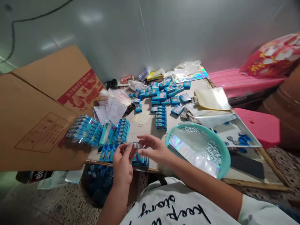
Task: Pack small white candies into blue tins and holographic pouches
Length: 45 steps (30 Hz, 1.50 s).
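My left hand [123, 159] is closed, with a small shiny silvery piece [136, 145] pinched at its fingertips; the piece is too small to tell its kind. My right hand [154, 148] is beside it, thumb and fingers apart around the piece's right end; I cannot tell whether they touch it. Below and behind the hands, rows of small blue boxes [108, 153] lie along the table's front edge. Farther off stand a row of blue boxes [122, 129] and a stack of blue boxes [161, 118].
A turquoise basin [225, 162] at right holds small pale pieces and a holographic sheet [194, 155]. Loose blue boxes [161, 95] cover the back of the table. A big cardboard box [44, 118] stands left. A tray [254, 144] with blue discs and a dark phone-like slab [247, 165] lie right.
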Each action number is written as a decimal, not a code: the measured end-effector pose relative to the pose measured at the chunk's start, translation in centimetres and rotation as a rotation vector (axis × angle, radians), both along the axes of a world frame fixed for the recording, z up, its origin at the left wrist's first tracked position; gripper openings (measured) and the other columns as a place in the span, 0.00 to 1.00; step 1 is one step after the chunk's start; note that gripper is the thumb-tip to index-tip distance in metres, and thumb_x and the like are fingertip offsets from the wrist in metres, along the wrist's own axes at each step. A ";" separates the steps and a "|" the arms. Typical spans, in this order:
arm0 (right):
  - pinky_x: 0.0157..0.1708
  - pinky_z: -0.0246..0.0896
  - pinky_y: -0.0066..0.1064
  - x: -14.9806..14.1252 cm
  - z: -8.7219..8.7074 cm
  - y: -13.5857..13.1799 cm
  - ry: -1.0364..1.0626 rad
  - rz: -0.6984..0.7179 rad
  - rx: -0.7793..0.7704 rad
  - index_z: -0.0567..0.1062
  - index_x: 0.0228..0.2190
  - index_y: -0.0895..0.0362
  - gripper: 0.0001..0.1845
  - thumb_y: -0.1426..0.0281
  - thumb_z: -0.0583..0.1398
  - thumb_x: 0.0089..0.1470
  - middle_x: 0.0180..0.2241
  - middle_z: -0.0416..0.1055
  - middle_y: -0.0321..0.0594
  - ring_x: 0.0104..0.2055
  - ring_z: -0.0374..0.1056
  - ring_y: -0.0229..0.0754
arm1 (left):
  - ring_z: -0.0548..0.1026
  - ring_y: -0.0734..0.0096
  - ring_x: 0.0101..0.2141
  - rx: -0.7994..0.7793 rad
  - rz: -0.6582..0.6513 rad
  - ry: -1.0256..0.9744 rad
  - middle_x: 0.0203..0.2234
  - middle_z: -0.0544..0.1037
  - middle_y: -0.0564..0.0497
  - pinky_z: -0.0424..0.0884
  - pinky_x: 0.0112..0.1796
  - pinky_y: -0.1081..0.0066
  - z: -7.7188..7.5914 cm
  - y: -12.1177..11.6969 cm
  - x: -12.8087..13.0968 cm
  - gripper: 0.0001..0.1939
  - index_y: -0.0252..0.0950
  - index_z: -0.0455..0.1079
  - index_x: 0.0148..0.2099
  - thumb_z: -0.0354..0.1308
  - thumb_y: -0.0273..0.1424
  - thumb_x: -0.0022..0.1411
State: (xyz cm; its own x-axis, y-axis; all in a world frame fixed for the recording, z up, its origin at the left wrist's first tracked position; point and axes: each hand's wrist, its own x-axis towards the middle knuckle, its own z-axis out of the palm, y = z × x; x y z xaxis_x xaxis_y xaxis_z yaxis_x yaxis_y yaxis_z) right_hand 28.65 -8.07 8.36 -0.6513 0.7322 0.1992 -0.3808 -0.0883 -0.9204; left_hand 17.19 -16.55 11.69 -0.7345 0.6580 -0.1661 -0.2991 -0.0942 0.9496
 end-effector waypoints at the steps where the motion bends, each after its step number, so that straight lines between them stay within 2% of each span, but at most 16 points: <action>1: 0.38 0.65 0.34 -1.5 0.1 0.0 0.010 -0.004 -0.016 0.77 0.40 0.54 0.21 0.58 0.71 0.45 0.35 0.75 0.38 0.36 0.71 0.40 | 0.78 0.73 0.33 -0.001 -0.009 -0.036 0.32 0.77 0.54 0.76 0.39 0.70 0.1 -0.4 -0.9 0.22 0.36 0.68 0.37 0.74 0.37 0.44; 3: 0.34 0.64 0.33 -4.1 0.3 0.2 0.004 -0.002 -0.047 0.78 0.33 0.55 0.16 0.56 0.68 0.48 0.29 0.74 0.37 0.32 0.69 0.39 | 0.79 0.68 0.35 -0.023 -0.022 -0.049 0.31 0.78 0.53 0.77 0.39 0.66 0.1 -1.3 -2.9 0.21 0.35 0.68 0.36 0.73 0.38 0.45; 5: 0.32 0.62 0.31 -6.1 0.7 0.6 -0.045 0.011 0.013 0.77 0.34 0.56 0.15 0.57 0.67 0.50 0.28 0.73 0.36 0.30 0.68 0.39 | 0.79 0.64 0.38 -0.068 -0.012 0.023 0.32 0.78 0.50 0.76 0.40 0.65 -0.2 -2.2 -5.1 0.21 0.34 0.70 0.36 0.72 0.41 0.46; 9: 0.30 0.58 0.29 -8.5 2.5 1.9 -0.310 0.097 0.424 0.76 0.38 0.57 0.08 0.68 0.61 0.55 0.27 0.70 0.35 0.30 0.64 0.37 | 0.76 0.65 0.36 -0.253 0.027 0.387 0.32 0.79 0.47 0.72 0.40 0.67 -1.7 -3.6 -8.6 0.20 0.33 0.73 0.36 0.67 0.46 0.52; 11: 0.30 0.57 0.28 -9.5 3.6 2.5 -0.486 0.157 0.621 0.76 0.39 0.56 0.09 0.72 0.59 0.55 0.28 0.71 0.35 0.29 0.64 0.37 | 0.75 0.66 0.33 -0.321 0.029 0.547 0.29 0.78 0.48 0.70 0.37 0.69 -2.3 -4.1 -9.4 0.20 0.34 0.72 0.37 0.64 0.47 0.55; 15: 0.29 0.56 0.27 -11.4 4.9 3.6 -0.708 0.288 0.849 0.78 0.40 0.55 0.12 0.76 0.59 0.53 0.28 0.74 0.35 0.28 0.66 0.37 | 0.72 0.68 0.28 -0.355 0.013 0.654 0.26 0.76 0.54 0.67 0.32 0.71 -2.6 -4.5 -10.0 0.20 0.39 0.65 0.47 0.63 0.45 0.57; 19: 0.28 0.55 0.27 -13.3 4.6 4.6 -0.792 0.397 0.909 0.79 0.39 0.56 0.12 0.75 0.61 0.52 0.28 0.76 0.36 0.27 0.67 0.37 | 0.73 0.67 0.27 -0.485 -0.117 0.813 0.25 0.77 0.54 0.63 0.30 0.71 -2.6 -4.5 -10.6 0.09 0.42 0.69 0.39 0.58 0.41 0.62; 25: 0.26 0.54 0.26 -15.9 3.1 6.3 -0.853 0.504 1.041 0.80 0.39 0.55 0.13 0.75 0.63 0.49 0.27 0.76 0.35 0.27 0.66 0.36 | 0.76 0.65 0.29 -0.561 -0.193 1.006 0.26 0.79 0.52 0.60 0.32 0.71 -2.7 -4.0 -10.9 0.03 0.42 0.71 0.36 0.55 0.32 0.63; 27: 0.24 0.54 0.25 -16.9 2.5 7.2 -0.872 0.581 1.016 0.80 0.38 0.55 0.14 0.75 0.64 0.46 0.26 0.75 0.33 0.26 0.66 0.36 | 0.77 0.63 0.30 -0.602 -0.221 1.091 0.26 0.80 0.52 0.60 0.35 0.70 -2.5 -3.6 -11.0 0.04 0.42 0.72 0.37 0.55 0.31 0.63; 29: 0.23 0.55 0.24 -17.7 1.9 8.2 -0.870 0.684 0.922 0.79 0.38 0.56 0.15 0.75 0.65 0.44 0.24 0.74 0.32 0.25 0.67 0.35 | 0.77 0.62 0.31 -0.647 -0.250 1.124 0.26 0.80 0.52 0.60 0.37 0.68 -2.2 -3.3 -11.1 0.05 0.43 0.73 0.38 0.55 0.32 0.63; 33: 0.25 0.60 0.25 -18.7 0.5 9.9 -0.801 0.882 0.562 0.78 0.39 0.57 0.18 0.72 0.68 0.42 0.23 0.74 0.32 0.24 0.69 0.36 | 0.77 0.63 0.29 -0.674 -0.315 1.104 0.24 0.80 0.54 0.60 0.38 0.66 -1.8 -3.0 -11.4 0.06 0.45 0.73 0.38 0.55 0.33 0.64; 35: 0.28 0.63 0.26 -18.5 -0.5 10.2 -0.760 0.937 0.423 0.76 0.42 0.58 0.22 0.67 0.69 0.42 0.24 0.74 0.32 0.25 0.69 0.36 | 0.78 0.63 0.29 -0.695 -0.336 1.099 0.23 0.79 0.55 0.61 0.39 0.66 -1.8 -2.9 -11.7 0.07 0.45 0.73 0.43 0.56 0.35 0.62; 38: 0.33 0.66 0.29 -17.5 -2.2 9.3 -0.655 0.926 0.178 0.74 0.44 0.57 0.28 0.60 0.71 0.41 0.28 0.73 0.34 0.28 0.70 0.36 | 0.80 0.56 0.34 -0.769 -0.322 1.097 0.30 0.82 0.49 0.64 0.38 0.65 -1.8 -3.0 -12.2 0.18 0.43 0.69 0.52 0.60 0.39 0.60; 40: 0.36 0.66 0.31 -16.6 -3.5 8.5 -0.593 0.865 -0.011 0.74 0.42 0.56 0.32 0.55 0.73 0.37 0.31 0.73 0.35 0.31 0.70 0.38 | 0.80 0.51 0.38 -0.794 -0.315 1.084 0.36 0.82 0.44 0.66 0.37 0.65 -1.8 -3.1 -12.5 0.24 0.41 0.67 0.54 0.62 0.42 0.57; 41: 0.39 0.67 0.33 -16.2 -4.2 8.1 -0.588 0.843 -0.055 0.74 0.42 0.55 0.32 0.53 0.73 0.36 0.33 0.74 0.37 0.33 0.71 0.40 | 0.80 0.49 0.40 -0.787 -0.320 1.078 0.37 0.82 0.43 0.67 0.37 0.64 -1.8 -3.2 -12.6 0.26 0.41 0.66 0.54 0.64 0.43 0.56; 45: 0.46 0.66 0.44 -15.6 -7.3 7.7 -0.666 0.813 -0.012 0.77 0.36 0.55 0.33 0.43 0.70 0.35 0.36 0.76 0.46 0.41 0.72 0.52 | 0.80 0.49 0.42 -0.695 -0.375 1.084 0.39 0.82 0.43 0.70 0.41 0.61 -2.3 -3.2 -13.2 0.32 0.43 0.64 0.59 0.66 0.45 0.54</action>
